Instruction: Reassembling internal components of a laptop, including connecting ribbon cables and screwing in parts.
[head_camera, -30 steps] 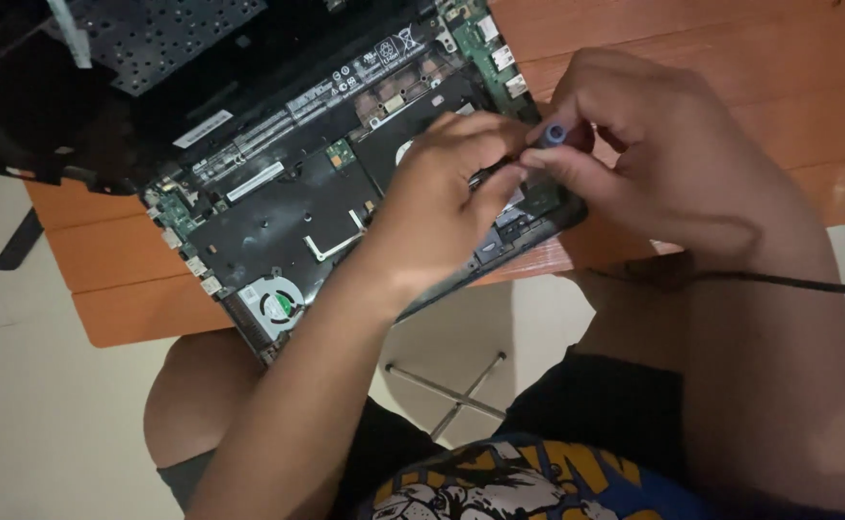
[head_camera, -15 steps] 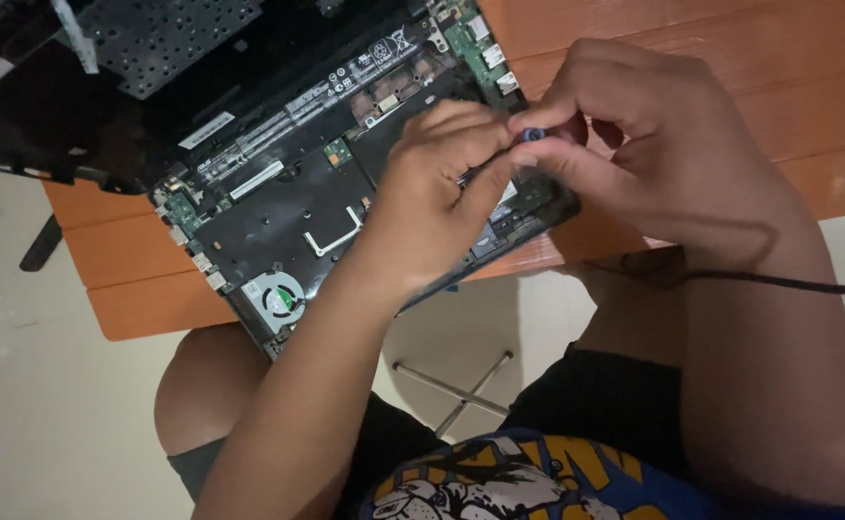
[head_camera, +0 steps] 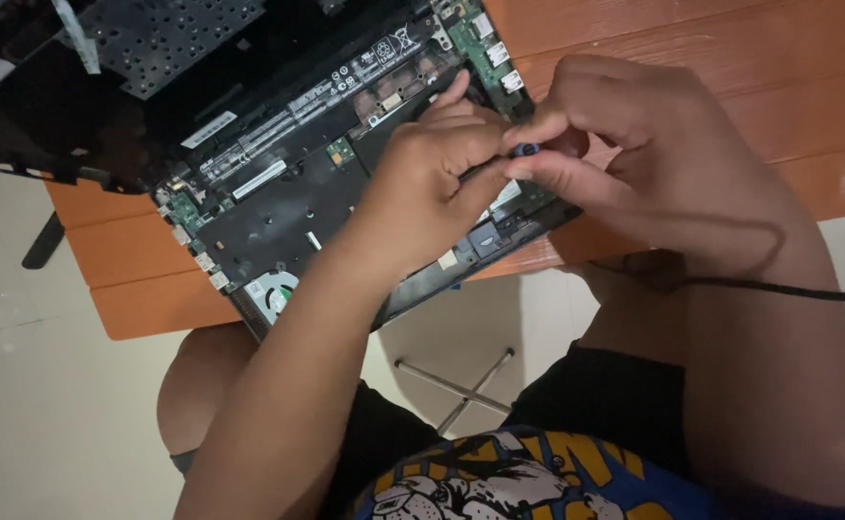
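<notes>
An opened laptop [head_camera: 278, 207], its bottom cover off and its circuit boards bare, lies slantwise on an orange wooden table [head_camera: 789, 87], running from about 7 o'clock up to 1 o'clock in the head view. The left hand [head_camera: 432, 178] rests on the laptop's innards near the middle of the picture, fingers curled close together, and its fingertips meet a thin dark screwdriver [head_camera: 522, 151] at the hand's 3 o'clock side; whether the tool's tip touches the board is hidden under the fingers. The right hand [head_camera: 654, 164] comes in from 4 o'clock and pinches the small blue end of the screwdriver between thumb and forefinger, the other fingers bent loosely above it and none spread wide. The two hands touch each other around the tool, just over the laptop's right-hand edge. At the laptop's 7 o'clock corner sits a round cooling fan [head_camera: 273, 289], well apart from both hands. At 11 o'clock a dark perforated cover panel [head_camera: 172, 34] lies over the far part of the machine. A black cable [head_camera: 779, 287] runs from under the right wrist out toward 3 o'clock. Below the table edge, at 6 o'clock, the metal legs of a stool [head_camera: 456, 385] show against the pale floor.
</notes>
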